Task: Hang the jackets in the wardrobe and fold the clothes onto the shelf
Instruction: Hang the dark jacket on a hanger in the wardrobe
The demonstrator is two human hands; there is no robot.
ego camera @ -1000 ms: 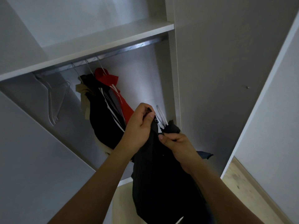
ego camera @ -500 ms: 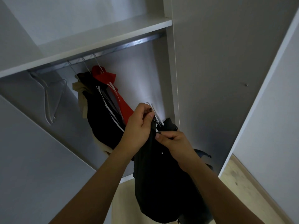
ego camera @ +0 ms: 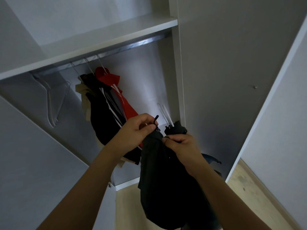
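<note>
Both hands have shifted slightly upward since 1 second ago, and the white hanger hook now stands clear above the collar. A black fabric jacket [ego camera: 166,176] hangs in front of the open wardrobe, below the rail and not yet on it. Its white wire hanger hook [ego camera: 163,114] pokes up out of the collar. The left hand [ego camera: 132,130] is curled, pinching a small black zipper pull [ego camera: 156,119] at the top of the jacket, probably to close the front so the garment stays on its hanger. The right hand [ego camera: 182,145] grips the collar just beside it, taking the jacket's weight and steadying the fabric.

Behind them, 3 garments hang bunched together on the silver metal rail [ego camera: 103,53]: a black jacket with white stripes [ego camera: 103,117], a red hooded top [ego camera: 114,83] and a beige garment [ego camera: 83,95]. To the left an empty clear plastic hanger [ego camera: 51,103] dangles from the same rail. Above the rail runs a white wardrobe shelf [ego camera: 99,40]. Pale wood flooring [ego camera: 259,196] shows at lower right.
</note>
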